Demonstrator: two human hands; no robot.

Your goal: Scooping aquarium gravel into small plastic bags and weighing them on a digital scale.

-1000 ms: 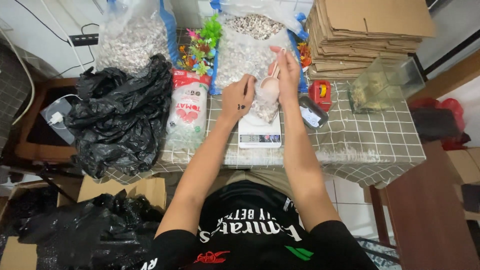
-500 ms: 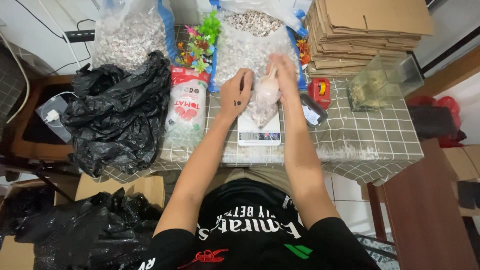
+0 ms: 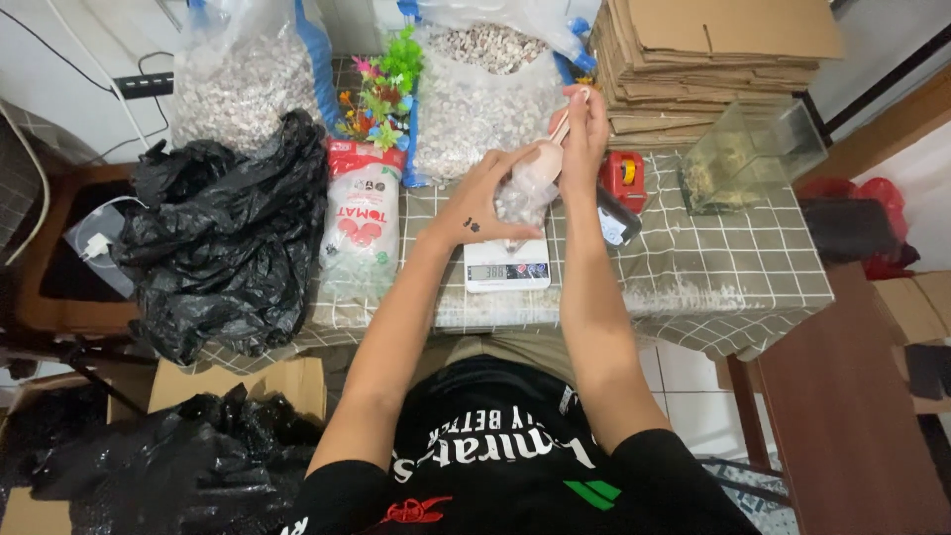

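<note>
Head view: my left hand (image 3: 482, 203) has its grip clamped on a small clear plastic bag of pale pebbles (image 3: 520, 198) sitting right over the white digital kitchen scale (image 3: 506, 269) on the checkered-cloth worktop (image 3: 713, 267). My right hand (image 3: 584, 124) – grip closed around a pink plastic scoop (image 3: 540, 163) – tips it at the bag's mouth. Big clear sack of mixed gravel (image 3: 485, 99) just behind, crumpled black plastic bags (image 3: 223, 233) off left.

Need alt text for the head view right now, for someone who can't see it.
Both hands work over a white scale on a checked table: the left hand steadies a small clear bag of pebbles, the right hand holds a pink scoop at it.
</note>
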